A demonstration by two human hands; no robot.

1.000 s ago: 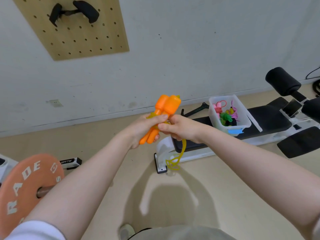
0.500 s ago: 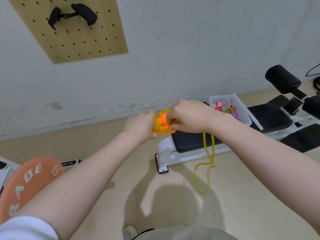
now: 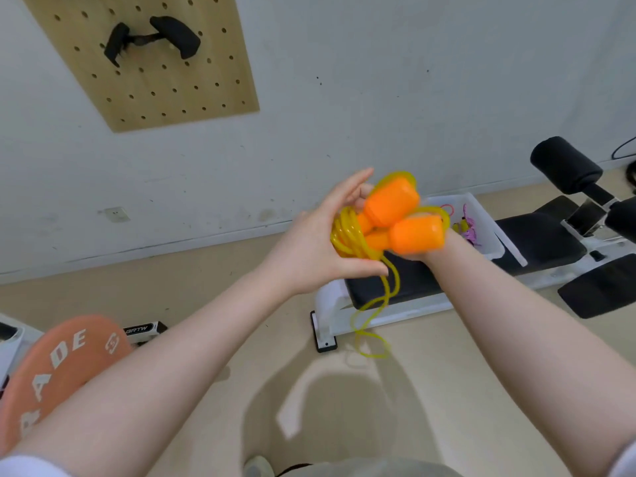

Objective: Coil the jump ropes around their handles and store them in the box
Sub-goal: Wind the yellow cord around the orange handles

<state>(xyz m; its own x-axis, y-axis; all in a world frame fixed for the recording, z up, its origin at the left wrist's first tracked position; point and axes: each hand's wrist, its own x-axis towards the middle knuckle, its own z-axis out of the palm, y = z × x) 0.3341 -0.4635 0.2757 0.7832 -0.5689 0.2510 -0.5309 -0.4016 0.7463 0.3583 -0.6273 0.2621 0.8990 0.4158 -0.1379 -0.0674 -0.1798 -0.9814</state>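
Both forearms are bare all the way up, no watch, no bands, no rings on either of the hands as far as I can see. There's a white short sleeve [image 3: 24, 468] poking in at about 8 o'clock, and a sliver of a light sleeve edge [image 3: 628, 457] at 4 o'clock. Down at 6 o'clock there's grey-green fabric [image 3: 371, 469], shorts or a shirt hem, can't tell, plus a pale shoe toe [image 3: 258, 467] just beside it.

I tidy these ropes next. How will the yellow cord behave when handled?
Probably floppy: the yellow cord hangs in loose loops below the orange handles. Likely springy and slippery too, since it looks glossy and its coils bulge outward.
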